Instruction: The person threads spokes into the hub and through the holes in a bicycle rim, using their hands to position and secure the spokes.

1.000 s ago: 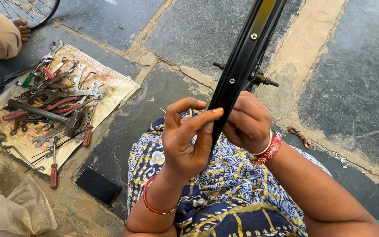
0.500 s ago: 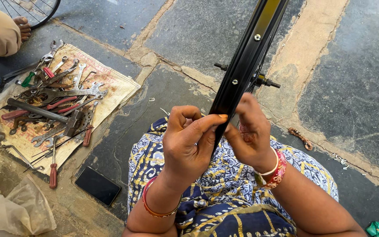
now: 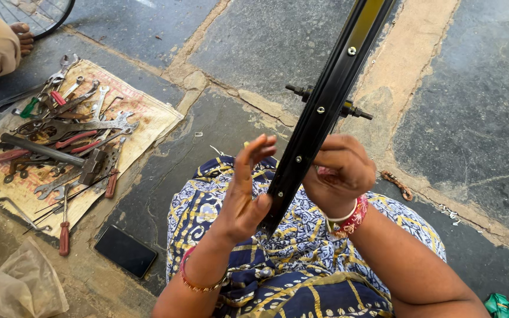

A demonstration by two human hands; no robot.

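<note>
A black bicycle wheel rim (image 3: 325, 106) stands edge-on in front of me, its lower end resting on my lap, which is covered by blue patterned cloth (image 3: 301, 259). The wheel's axle (image 3: 301, 92) sticks out on both sides behind the rim. My left hand (image 3: 245, 194) is flat against the rim's left side, palm pressing near the bottom, fingers spread and pointing up. My right hand (image 3: 340, 174) is curled against the rim's right side, fingers closed at it. I cannot see what the fingertips pinch.
A sack mat (image 3: 122, 126) at left holds several spanners, pliers and screwdrivers (image 3: 60, 141). A dark phone (image 3: 125, 251) lies on the stone floor near my knee. Another person's foot (image 3: 23, 36) and a wheel (image 3: 36, 15) are at top left. A plastic bag (image 3: 13, 288) sits bottom left.
My left hand has uncurled from gripping the rim and now lies flat with fingers spread. My right hand has shifted slightly down the rim's right side.
</note>
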